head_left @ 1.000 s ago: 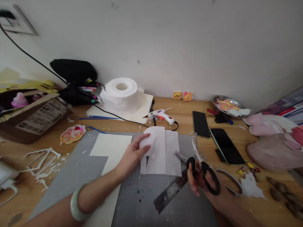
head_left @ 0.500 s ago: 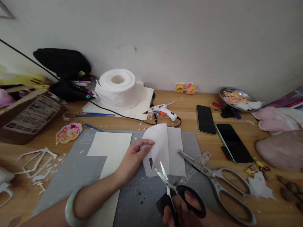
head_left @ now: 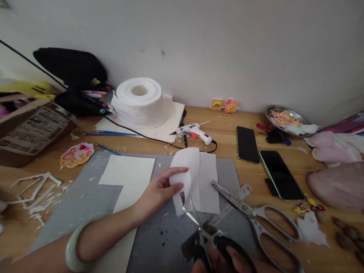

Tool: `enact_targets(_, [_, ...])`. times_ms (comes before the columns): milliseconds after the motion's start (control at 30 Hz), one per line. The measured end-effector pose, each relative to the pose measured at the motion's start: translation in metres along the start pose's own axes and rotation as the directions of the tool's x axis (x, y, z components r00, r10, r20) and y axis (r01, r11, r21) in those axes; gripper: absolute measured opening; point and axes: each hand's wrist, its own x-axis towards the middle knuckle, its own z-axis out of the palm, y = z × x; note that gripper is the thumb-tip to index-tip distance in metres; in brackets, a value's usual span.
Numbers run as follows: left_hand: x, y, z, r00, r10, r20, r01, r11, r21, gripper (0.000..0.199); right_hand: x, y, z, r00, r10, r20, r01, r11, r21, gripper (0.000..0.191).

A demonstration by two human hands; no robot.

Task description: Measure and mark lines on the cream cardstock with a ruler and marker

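My left hand [head_left: 159,191] pinches the left edge of a folded white paper sheet [head_left: 196,178] and lifts that side off the grey cutting mat [head_left: 96,197]. A small black mark shows on the paper near its bottom edge. My right hand [head_left: 224,261], at the bottom of the view, grips black-handled scissors [head_left: 204,235]. Their blades are apart and the tips reach the paper's lower edge. A green bangle sits on my left wrist.
Large silver scissors [head_left: 258,223] and a metal ruler [head_left: 236,201] lie right of the paper. Two phones [head_left: 264,159], a glue gun [head_left: 196,132], a tissue roll [head_left: 139,100], a metal dish [head_left: 284,119], a cream card [head_left: 125,178], a cardboard box [head_left: 31,129] and paper scraps [head_left: 34,189] surround the mat.
My right hand swung the black scissors from the right of the paper down to below it, and the blades now meet its bottom edge. My left hand raised the paper's left side.
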Motion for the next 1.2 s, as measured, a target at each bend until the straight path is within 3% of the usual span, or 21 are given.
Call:
enact_targets(233, [-0.001, -0.007, -0.003, 0.995, -0.020, 0.093, 0.036, 0.983, -0.180, 0.041, 0.010, -0.001, 0.002, 0.989, -0.129, 0.075, 0.118, 0.984, 0.137, 0.080])
enact_targets(400, [-0.004, -0.007, -0.006, 0.986, -0.029, 0.166, 0.066, 0.973, -0.223, 0.046, 0.013, 0.006, 0.001, 0.990, -0.141, -0.016, 0.142, 0.985, 0.102, 0.075])
enact_targets(567, [-0.006, -0.004, -0.005, 0.987, -0.014, 0.161, 0.039, 0.988, -0.150, 0.053, 0.011, 0.008, -0.001, 0.996, -0.085, 0.021, 0.083, 0.995, 0.060, 0.079])
enact_targets(667, [-0.006, -0.004, -0.005, 0.975, -0.014, 0.222, 0.035, 0.995, -0.094, 0.063, 0.011, 0.003, -0.001, 0.999, -0.051, 0.007, 0.051, 0.997, 0.052, 0.077])
enact_targets(833, [-0.007, -0.005, -0.009, 0.941, -0.016, 0.339, 0.012, 1.000, 0.014, 0.077, 0.011, 0.000, -0.001, 0.994, -0.101, 0.039, 0.100, 0.995, 0.028, 0.071])
enact_targets(1033, [-0.011, -0.004, -0.009, 0.929, 0.004, 0.369, -0.075, 0.981, 0.178, 0.077, 0.013, 0.002, -0.005, 0.981, -0.183, 0.072, 0.190, 0.975, -0.112, 0.063])
enact_targets(1200, [-0.015, -0.008, -0.006, 0.906, -0.012, 0.423, -0.090, 0.971, 0.220, 0.078, 0.013, -0.002, -0.001, 0.977, -0.202, 0.066, 0.208, 0.972, -0.107, 0.063])
